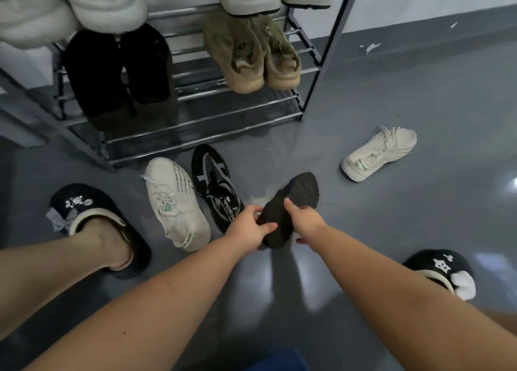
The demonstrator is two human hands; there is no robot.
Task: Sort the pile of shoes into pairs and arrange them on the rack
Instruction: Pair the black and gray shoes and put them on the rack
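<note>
A black shoe (293, 200) is lifted off the floor with its dark sole turned up. My left hand (247, 226) grips its heel end and my right hand (303, 219) grips its side. On the floor to the left lie a black-and-white sneaker (215, 183) and a white sneaker (174, 203), side by side. Another white sneaker (377, 154) lies on its side farther right. The metal rack (201, 113) stands behind, holding a black pair (117, 71), a tan pair (251, 52) and pale shoes (103, 1) on the shelf above.
My feet wear black slippers, one at the left (92, 219) and one at the right (442, 270). Grey floor (419, 217) stretches out to the right, up to a grey wall base. The rack's lowest shelf (223, 130) shows bare bars.
</note>
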